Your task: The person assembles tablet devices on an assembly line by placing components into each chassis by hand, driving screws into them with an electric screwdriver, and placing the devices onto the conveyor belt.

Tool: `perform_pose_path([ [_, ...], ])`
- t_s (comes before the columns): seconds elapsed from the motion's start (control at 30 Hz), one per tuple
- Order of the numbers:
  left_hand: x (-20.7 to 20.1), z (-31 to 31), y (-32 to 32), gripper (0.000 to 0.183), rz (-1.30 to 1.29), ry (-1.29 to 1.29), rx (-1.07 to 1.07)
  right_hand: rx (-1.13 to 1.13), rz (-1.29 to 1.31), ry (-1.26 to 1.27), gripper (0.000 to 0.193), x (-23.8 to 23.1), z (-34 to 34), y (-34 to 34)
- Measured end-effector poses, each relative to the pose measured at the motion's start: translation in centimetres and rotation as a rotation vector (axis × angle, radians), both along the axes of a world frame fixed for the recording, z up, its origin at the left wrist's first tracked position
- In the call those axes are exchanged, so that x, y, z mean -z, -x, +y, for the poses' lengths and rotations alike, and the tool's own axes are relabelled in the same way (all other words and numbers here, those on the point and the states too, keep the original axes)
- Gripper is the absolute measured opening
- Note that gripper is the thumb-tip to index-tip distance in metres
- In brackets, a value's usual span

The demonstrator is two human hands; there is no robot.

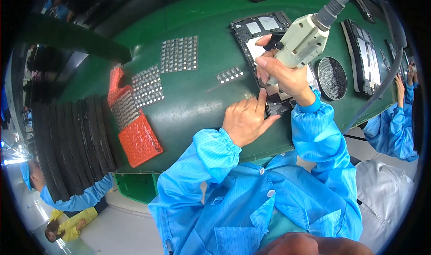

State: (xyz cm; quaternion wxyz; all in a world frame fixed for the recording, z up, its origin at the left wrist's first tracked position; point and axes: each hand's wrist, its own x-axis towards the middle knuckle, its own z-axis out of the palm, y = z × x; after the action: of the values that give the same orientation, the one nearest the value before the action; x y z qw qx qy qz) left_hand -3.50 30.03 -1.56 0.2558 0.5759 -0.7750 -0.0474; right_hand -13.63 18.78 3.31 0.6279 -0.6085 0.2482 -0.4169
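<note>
On the green table (186, 109), the device (246, 29) lies under the tool (301, 41), which the right hand (288, 75) grips. The left hand (246, 120), thumb and forefinger spread apart, touches the device's near left edge.

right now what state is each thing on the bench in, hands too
left hand: index finger touching the near device, thumb spread
right hand: closed around the pale tool
pale tool: held, hose attached
near device: flat, inner parts exposed
round dish: upright, full of small pieces
red bubble pouch: lying down, a sheet showing between its red ends
upper sheet of small parts: flat
</note>
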Motion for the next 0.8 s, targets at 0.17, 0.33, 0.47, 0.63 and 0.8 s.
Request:
perform_pose_path([
  [0.17, -0.3, 0.0, -0.2, 0.061, -0.002, -0.034, -0.002, 0.000, 0.044, 0.023, 0.030, -0.1, 0.3, -0.2],
  [0.33, -0.6, -0.3, -0.4, 0.061, -0.005, -0.074, 0.014, -0.025, 0.070, 0.056, 0.024, 0.3, 0.9, -0.3],
  [0.47, -0.5, -0.6, -0.1, 0.061, -0.007, -0.055, 0.000, 0.000, 0.021, 0.022, 0.027, 0.2, 0.5, -0.1],
  [0.63, 0.3, -0.2, 0.0, 0.061, -0.004, 0.097, -0.010, 0.192, -0.170, 0.137, 0.041, -3.4, -0.8, 3.4],
  [0.8, -0.1, -0.1, 0.3, 0.061, 0.071, 0.069, -0.032, 0.383, -0.241, 0.239, 0.036, -2.6, -4.3, 12.5],
])
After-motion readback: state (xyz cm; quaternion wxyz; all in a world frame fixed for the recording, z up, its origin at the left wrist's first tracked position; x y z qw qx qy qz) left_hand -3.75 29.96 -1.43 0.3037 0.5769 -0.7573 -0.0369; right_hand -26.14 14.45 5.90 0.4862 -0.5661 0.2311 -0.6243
